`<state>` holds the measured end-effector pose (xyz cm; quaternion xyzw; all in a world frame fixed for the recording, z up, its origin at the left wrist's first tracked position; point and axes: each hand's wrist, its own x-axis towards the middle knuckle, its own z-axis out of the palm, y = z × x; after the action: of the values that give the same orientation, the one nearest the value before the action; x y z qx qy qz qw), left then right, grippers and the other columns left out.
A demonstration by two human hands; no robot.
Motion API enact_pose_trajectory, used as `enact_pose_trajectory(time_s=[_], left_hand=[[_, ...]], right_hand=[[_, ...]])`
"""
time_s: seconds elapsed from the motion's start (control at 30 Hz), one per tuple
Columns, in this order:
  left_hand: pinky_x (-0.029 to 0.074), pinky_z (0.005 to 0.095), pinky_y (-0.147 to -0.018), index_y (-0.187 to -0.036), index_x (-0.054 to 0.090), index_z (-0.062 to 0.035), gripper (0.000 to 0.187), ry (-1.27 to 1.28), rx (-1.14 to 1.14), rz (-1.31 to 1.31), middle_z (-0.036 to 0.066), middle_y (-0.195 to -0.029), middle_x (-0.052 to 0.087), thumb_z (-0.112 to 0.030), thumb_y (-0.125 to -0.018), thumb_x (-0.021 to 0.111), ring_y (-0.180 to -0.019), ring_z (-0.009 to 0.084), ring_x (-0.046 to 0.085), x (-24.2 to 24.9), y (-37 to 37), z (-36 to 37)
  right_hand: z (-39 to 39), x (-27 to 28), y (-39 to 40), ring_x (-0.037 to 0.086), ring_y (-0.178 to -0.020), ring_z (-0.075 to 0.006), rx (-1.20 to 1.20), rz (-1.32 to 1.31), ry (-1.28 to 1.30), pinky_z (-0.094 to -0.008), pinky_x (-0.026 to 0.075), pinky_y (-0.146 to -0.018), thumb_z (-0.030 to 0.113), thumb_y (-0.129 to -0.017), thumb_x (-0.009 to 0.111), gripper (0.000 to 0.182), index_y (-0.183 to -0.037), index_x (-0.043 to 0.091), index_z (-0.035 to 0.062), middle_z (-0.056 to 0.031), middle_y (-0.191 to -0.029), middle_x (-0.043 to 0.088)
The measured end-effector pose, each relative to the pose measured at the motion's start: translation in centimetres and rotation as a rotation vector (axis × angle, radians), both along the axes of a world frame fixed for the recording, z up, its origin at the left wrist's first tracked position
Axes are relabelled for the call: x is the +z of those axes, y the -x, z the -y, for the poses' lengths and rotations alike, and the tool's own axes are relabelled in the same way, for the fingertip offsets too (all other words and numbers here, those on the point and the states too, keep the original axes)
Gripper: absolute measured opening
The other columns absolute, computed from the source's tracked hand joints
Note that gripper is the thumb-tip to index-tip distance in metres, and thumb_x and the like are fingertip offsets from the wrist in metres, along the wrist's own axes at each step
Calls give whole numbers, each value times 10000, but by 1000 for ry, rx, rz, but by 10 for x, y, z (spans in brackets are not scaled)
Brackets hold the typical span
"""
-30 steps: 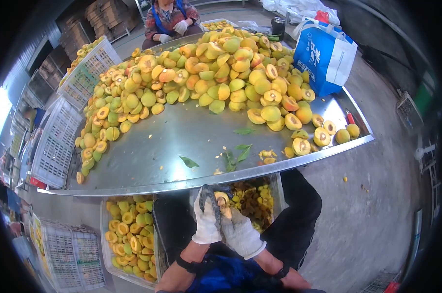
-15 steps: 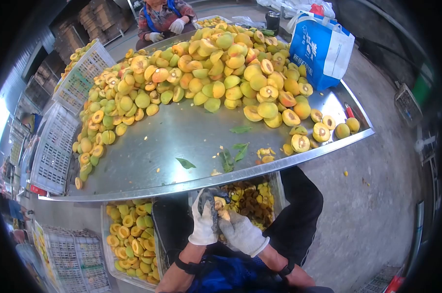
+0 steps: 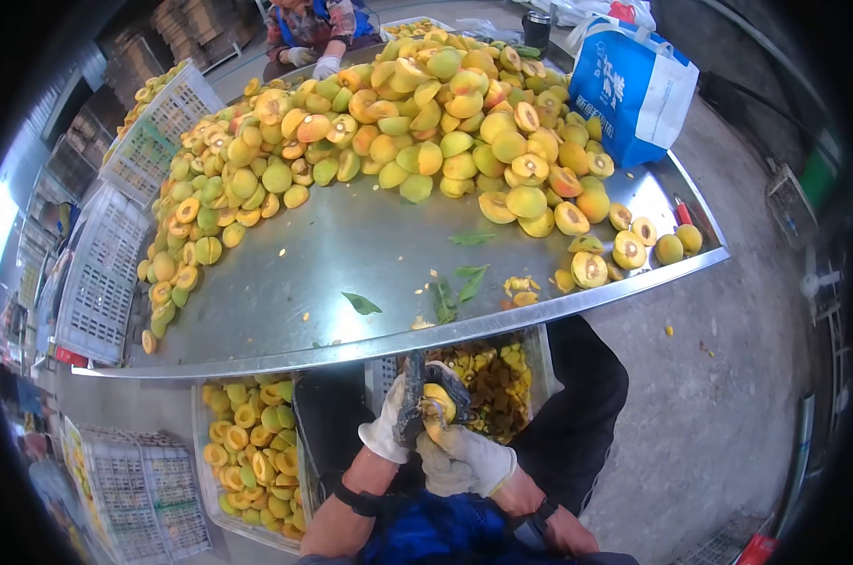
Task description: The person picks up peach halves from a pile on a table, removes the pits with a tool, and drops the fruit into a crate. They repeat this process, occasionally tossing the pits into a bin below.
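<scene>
My left hand [image 3: 394,415], in a white glove with dark grey fingers, is closed around a yellow peach half [image 3: 439,403] above my lap. My right hand [image 3: 466,459], gloved in white and grey, is closed just below the fruit, its fingers against it; whatever it grips is hidden. Under both hands, between my knees, a crate [image 3: 539,367] contains yellow and brown fruit scraps [image 3: 488,386]. In front of me stands a metal table [image 3: 351,254] bearing a big heap of halved peaches [image 3: 426,122].
At my left is a crate of pitted halves [image 3: 252,452]. Leaves [image 3: 445,299] and scraps lie near the table's front edge. A blue and white bag [image 3: 624,89] and a red-handled tool [image 3: 682,211] are on the right. Opposite sits a person in gloves [image 3: 325,66].
My left hand has turned the peach half, so more of its yellow surface shows. My right hand has shifted slightly down. The person opposite has lowered a hand toward the heap.
</scene>
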<state>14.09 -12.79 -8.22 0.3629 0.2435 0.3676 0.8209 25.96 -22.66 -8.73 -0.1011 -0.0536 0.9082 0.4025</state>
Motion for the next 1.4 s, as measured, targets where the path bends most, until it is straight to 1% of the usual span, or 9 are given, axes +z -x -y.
enact_pose_trajectory(time_s=[0.1,0.27,0.37,0.4,0.67,0.83,0.97,1.07,1.4], left_hand=[[543,335,-718,-1028,604,15,534,266,14,265,106,-891,644,-502,-944,505,-786,229,645,-6,7,-1],[539,331,-762,-1024,600,32,567,-402,390,-437,121,-949,672,-508,-982,433,-837,195,651,13,98,3],[522,264,-774,-1116,595,22,421,-203,694,-745,85,-972,667,-369,-1003,485,-848,145,643,-5,200,23],[510,283,-761,-1220,563,19,296,-95,690,-868,68,-1023,637,-153,-981,524,-871,153,609,9,222,31],[492,473,-820,-1201,590,-85,375,-447,-57,-1987,227,-1045,597,-148,-832,610,-961,415,595,-71,290,117],[489,487,-799,-1312,499,-76,579,-387,-95,-1905,230,-968,638,-131,-753,640,-932,419,606,-73,299,151],[511,450,-757,-1221,550,-50,488,-372,-132,-1877,210,-1003,654,-169,-769,693,-901,383,638,-12,266,96],[514,404,-732,-1138,612,-49,394,-763,231,-1687,197,-964,655,-84,-755,701,-881,354,645,56,181,27],[509,324,-796,-1128,629,-40,347,-893,93,-1123,153,-1044,674,-200,-830,708,-903,267,659,63,-126,-200]], right_hand=[[3,2,-2,320,-399,-89,-2,-70,-107,-228,253,-410,422,-964,533,375,-807,532,82,31,-542,396],[13,-41,-23,462,-464,-122,-73,853,-120,-257,347,-435,382,-948,559,339,-910,602,48,-11,-625,523],[20,-81,-26,441,-432,-104,-173,993,230,-264,343,-401,362,-969,542,296,-864,590,90,10,-571,494],[19,-75,-24,404,-422,-102,-190,1016,242,-264,303,-402,375,-975,504,316,-819,581,112,23,-561,464],[10,-63,-7,454,-477,-108,-50,1368,9,-270,350,-445,378,-977,506,333,-833,587,89,6,-589,498],[26,-119,-30,494,-554,-108,-96,1544,-334,-291,382,-502,380,-967,511,344,-858,597,65,16,-626,532],[11,-100,-21,574,-1059,-429,132,1550,-83,-441,453,-885,490,-938,455,542,-1150,597,12,-283,-1079,624],[8,-87,-18,631,-723,-257,-7,1668,-214,-356,479,-679,397,-952,510,440,-1064,624,-13,-142,-781,663],[10,-84,-33,636,-866,-409,-122,1601,-231,-422,476,-798,434,-949,501,501,-1130,598,-23,-253,-892,660]])
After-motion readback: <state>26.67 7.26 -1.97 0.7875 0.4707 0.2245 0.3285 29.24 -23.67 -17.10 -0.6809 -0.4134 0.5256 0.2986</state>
